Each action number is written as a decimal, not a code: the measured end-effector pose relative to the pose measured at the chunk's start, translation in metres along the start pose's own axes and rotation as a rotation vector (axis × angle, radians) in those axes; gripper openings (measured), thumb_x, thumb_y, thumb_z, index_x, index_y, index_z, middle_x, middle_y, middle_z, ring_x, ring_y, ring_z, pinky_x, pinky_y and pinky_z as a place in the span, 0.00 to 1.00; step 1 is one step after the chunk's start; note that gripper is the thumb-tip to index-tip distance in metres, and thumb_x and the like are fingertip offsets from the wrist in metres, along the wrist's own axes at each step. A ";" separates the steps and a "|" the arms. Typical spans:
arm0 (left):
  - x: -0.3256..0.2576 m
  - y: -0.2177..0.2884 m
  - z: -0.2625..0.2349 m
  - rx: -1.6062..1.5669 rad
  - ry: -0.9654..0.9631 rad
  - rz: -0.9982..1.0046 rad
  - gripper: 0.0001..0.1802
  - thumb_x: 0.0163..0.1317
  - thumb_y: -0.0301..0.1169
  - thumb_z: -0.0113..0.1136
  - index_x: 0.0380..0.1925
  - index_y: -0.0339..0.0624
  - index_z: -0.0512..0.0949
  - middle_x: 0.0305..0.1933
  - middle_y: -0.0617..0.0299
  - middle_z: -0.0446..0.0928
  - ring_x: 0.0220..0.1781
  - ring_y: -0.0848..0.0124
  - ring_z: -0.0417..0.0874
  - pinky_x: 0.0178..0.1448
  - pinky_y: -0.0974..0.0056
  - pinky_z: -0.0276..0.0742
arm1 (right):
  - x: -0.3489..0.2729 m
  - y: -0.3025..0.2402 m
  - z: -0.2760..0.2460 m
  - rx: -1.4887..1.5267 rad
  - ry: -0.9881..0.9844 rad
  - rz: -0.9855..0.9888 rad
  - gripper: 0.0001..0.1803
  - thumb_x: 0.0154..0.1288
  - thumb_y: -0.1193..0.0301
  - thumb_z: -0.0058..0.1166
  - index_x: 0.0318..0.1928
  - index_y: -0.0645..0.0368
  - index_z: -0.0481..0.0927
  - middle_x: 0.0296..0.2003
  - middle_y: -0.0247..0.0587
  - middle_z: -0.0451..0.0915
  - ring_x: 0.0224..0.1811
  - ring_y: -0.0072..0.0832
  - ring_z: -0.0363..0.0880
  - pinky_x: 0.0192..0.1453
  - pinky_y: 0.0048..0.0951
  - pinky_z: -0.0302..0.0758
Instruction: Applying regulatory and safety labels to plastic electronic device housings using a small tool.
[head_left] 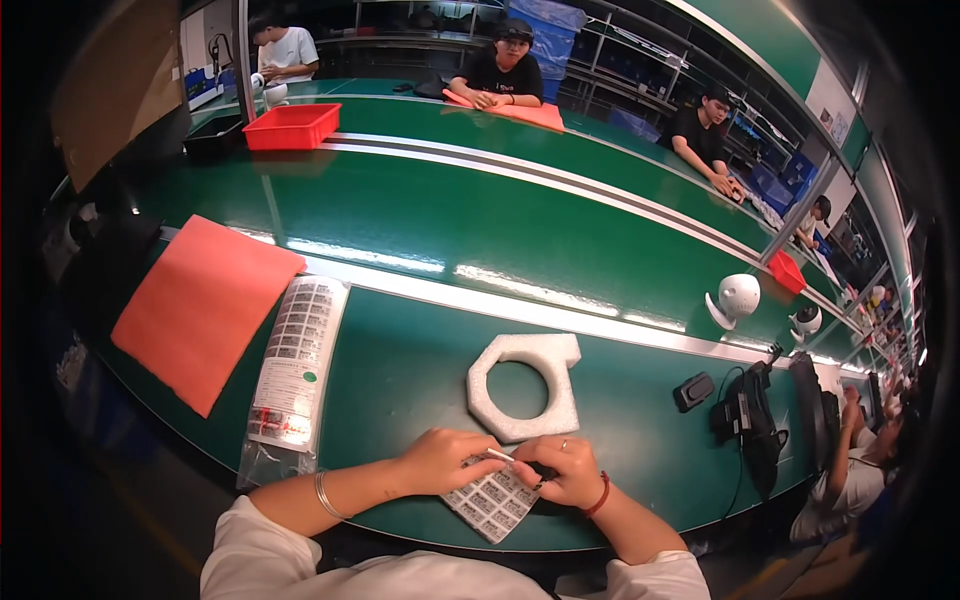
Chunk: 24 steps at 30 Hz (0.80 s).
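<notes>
Left hand (pixel 445 460): pinching the label sheet (pixel 490 502).
Right hand (pixel 565 470): gripping the same sheet.
Just beyond: white foam ring (pixel 520 385).
Left: bagged label sheets (pixel 295 370), orange mat (pixel 200 305).

My green bench (pixel 420 370) carried a white foam ring (pixel 522 385), an orange mat (pixel 205 305), a bagged label sheet (pixel 297 365), a small label sheet (pixel 490 500) at the near edge, and black devices (pixel 745 420) at right.
</notes>
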<state>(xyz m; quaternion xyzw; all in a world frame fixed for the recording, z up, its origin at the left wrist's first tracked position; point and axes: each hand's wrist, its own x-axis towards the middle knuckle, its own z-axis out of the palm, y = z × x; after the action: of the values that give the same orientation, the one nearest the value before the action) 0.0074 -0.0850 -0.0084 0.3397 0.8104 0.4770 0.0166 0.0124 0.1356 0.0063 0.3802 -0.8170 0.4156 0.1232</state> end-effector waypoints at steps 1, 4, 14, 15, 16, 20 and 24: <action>0.000 0.003 -0.002 -0.002 -0.028 -0.004 0.12 0.61 0.40 0.58 0.35 0.45 0.80 0.30 0.55 0.81 0.29 0.56 0.82 0.32 0.58 0.76 | 0.000 0.000 0.001 0.025 0.001 0.004 0.04 0.52 0.75 0.63 0.28 0.59 0.80 0.26 0.36 0.81 0.24 0.32 0.80 0.28 0.28 0.76; -0.002 0.004 -0.001 -0.003 -0.030 -0.030 0.11 0.62 0.40 0.57 0.35 0.46 0.79 0.30 0.56 0.81 0.29 0.57 0.82 0.32 0.58 0.76 | 0.000 -0.001 0.002 0.059 -0.004 0.020 0.04 0.52 0.75 0.62 0.28 0.60 0.80 0.25 0.37 0.81 0.24 0.31 0.79 0.28 0.28 0.75; 0.002 -0.002 0.000 -0.049 -0.100 -0.057 0.10 0.63 0.36 0.56 0.41 0.46 0.78 0.33 0.56 0.82 0.33 0.59 0.84 0.35 0.61 0.79 | 0.001 -0.001 -0.001 0.124 -0.063 0.171 0.05 0.55 0.74 0.61 0.26 0.62 0.81 0.23 0.39 0.80 0.22 0.31 0.78 0.26 0.27 0.74; 0.002 -0.003 0.001 -0.052 -0.104 -0.061 0.10 0.63 0.36 0.56 0.41 0.46 0.78 0.33 0.56 0.82 0.33 0.59 0.84 0.35 0.61 0.79 | 0.000 -0.002 -0.001 0.125 -0.087 0.235 0.05 0.55 0.74 0.61 0.26 0.62 0.81 0.24 0.39 0.80 0.22 0.31 0.78 0.26 0.27 0.74; 0.003 -0.004 0.002 -0.071 -0.096 -0.050 0.10 0.63 0.37 0.56 0.40 0.47 0.77 0.33 0.56 0.81 0.32 0.58 0.83 0.35 0.60 0.78 | -0.001 0.000 0.000 0.126 -0.086 0.237 0.05 0.55 0.74 0.61 0.26 0.62 0.81 0.24 0.39 0.80 0.22 0.31 0.78 0.26 0.27 0.74; 0.002 -0.001 -0.002 -0.068 -0.153 -0.040 0.10 0.62 0.36 0.58 0.41 0.46 0.79 0.35 0.57 0.82 0.34 0.60 0.84 0.37 0.62 0.79 | -0.006 0.007 0.004 0.141 -0.047 0.094 0.05 0.54 0.74 0.62 0.26 0.61 0.81 0.24 0.39 0.81 0.23 0.32 0.79 0.27 0.29 0.75; 0.004 -0.002 -0.001 -0.073 -0.134 -0.043 0.09 0.62 0.35 0.59 0.40 0.46 0.80 0.35 0.57 0.82 0.35 0.61 0.84 0.37 0.62 0.79 | -0.003 0.005 0.001 0.102 -0.077 0.071 0.05 0.54 0.73 0.63 0.26 0.60 0.81 0.25 0.39 0.81 0.24 0.33 0.80 0.27 0.29 0.75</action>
<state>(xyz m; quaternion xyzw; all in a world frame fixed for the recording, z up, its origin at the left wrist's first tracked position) 0.0034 -0.0838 -0.0085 0.3526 0.7966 0.4821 0.0935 0.0114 0.1382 0.0012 0.3727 -0.8118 0.4459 0.0575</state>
